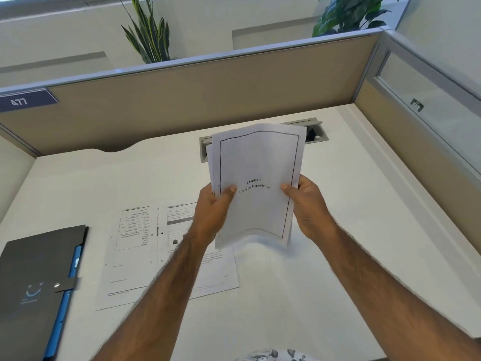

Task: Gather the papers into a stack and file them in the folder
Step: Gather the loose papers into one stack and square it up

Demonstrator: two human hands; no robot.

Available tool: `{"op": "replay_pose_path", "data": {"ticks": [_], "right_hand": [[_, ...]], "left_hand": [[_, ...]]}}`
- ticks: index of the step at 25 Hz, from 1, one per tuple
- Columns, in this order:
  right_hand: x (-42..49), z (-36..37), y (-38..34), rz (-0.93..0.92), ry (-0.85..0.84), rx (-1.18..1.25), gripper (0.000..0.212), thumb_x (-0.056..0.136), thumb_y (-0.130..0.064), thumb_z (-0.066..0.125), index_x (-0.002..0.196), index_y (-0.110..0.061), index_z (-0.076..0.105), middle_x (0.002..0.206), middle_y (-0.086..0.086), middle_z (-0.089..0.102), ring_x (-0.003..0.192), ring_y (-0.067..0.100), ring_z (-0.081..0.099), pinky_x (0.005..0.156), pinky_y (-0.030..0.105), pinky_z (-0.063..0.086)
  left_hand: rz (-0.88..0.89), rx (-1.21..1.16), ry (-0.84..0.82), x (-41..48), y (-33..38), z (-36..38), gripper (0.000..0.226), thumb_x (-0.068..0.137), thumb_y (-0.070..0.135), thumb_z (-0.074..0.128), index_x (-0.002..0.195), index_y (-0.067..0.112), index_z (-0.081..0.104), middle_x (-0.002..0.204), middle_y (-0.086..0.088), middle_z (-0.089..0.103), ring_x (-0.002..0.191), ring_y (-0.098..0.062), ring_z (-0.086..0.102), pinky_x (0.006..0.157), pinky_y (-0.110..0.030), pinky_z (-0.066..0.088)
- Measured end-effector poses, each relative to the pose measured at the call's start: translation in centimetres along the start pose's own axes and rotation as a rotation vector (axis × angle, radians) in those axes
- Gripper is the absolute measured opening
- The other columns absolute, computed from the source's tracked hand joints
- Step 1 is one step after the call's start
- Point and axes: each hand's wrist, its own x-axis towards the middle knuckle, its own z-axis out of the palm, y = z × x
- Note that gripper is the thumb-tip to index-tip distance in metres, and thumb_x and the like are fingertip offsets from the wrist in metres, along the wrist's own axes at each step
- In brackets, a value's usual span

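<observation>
Head view: both hands, left and right, pinch the side edges of a paper stack raised off the surface, probably to square it. Two sheets lie at seven o'clock below; the closed folder waits at eight o'clock.

Surroundings: white desk, beige partition.
Grey cable tray recessed at desk rear; label "477" on partition; plants behind.
</observation>
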Motion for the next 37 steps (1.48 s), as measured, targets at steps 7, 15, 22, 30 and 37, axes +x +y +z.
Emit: {"op": "replay_pose_path", "data": {"ticks": [7, 15, 22, 30, 37], "right_hand": [[-1.4, -0.1, -0.9, -0.145, -0.003, -0.054, 0.023, 0.089, -0.019, 0.068, 0.104, -0.034, 0.075, 0.107, -0.005, 0.079, 0.097, 0.015, 0.075, 0.073, 0.023, 0.059], [-1.8, 1.1, 1.9, -0.03, 0.112, -0.376, 0.013, 0.092, -0.015, 0.063, 0.098, -0.017, 0.074, 0.094, 0.002, 0.078, 0.083, 0.018, 0.072, 0.073, 0.034, 0.058], [-0.1, 7.8, 6.6, 0.132, 0.017, -0.493, 0.022, 0.091, -0.007, 0.06, 0.089, 0.014, 0.057, 0.077, 0.011, 0.053, 0.071, 0.022, 0.046, 0.066, 0.033, 0.037], [0.3, 14.2, 11.0, 0.175, -0.064, -0.596, 0.029, 0.091, -0.015, 0.061, 0.065, -0.016, 0.048, 0.062, -0.004, 0.049, 0.058, 0.018, 0.044, 0.053, 0.026, 0.037], [-0.6, 15.7, 13.4, 0.051, -0.425, -0.782, 0.026, 0.097, -0.037, 0.06, 0.108, -0.021, 0.077, 0.114, -0.005, 0.073, 0.104, 0.012, 0.067, 0.087, 0.03, 0.056]], "left_hand": [[0.074, 0.002, 0.113, -1.2, -0.1, -0.1, 0.018, 0.087, 0.033, 0.075, 0.105, 0.034, 0.07, 0.094, 0.011, 0.08, 0.091, -0.018, 0.077, 0.068, -0.027, 0.063], [0.088, 0.321, 0.233, -2.4, -3.1, -1.6, 0.011, 0.095, 0.021, 0.07, 0.102, 0.029, 0.067, 0.086, 0.027, 0.069, 0.081, 0.016, 0.067, 0.062, -0.002, 0.048], [-0.172, 0.625, 0.35, -2.3, -5.6, -9.5, 0.017, 0.092, 0.024, 0.066, 0.103, 0.011, 0.062, 0.093, -0.002, 0.069, 0.087, -0.025, 0.066, 0.071, -0.033, 0.052], [-0.252, 1.188, 0.334, -3.0, -8.2, -14.3, 0.069, 0.095, 0.022, 0.062, 0.156, 0.012, 0.032, 0.138, -0.012, 0.051, 0.122, -0.032, 0.052, 0.099, -0.041, 0.046], [-0.461, 0.213, 0.258, -1.9, -7.1, -13.7, 0.07, 0.086, 0.077, 0.049, 0.082, 0.009, 0.065, 0.083, -0.005, 0.068, 0.081, -0.024, 0.065, 0.083, -0.043, 0.054]]}}
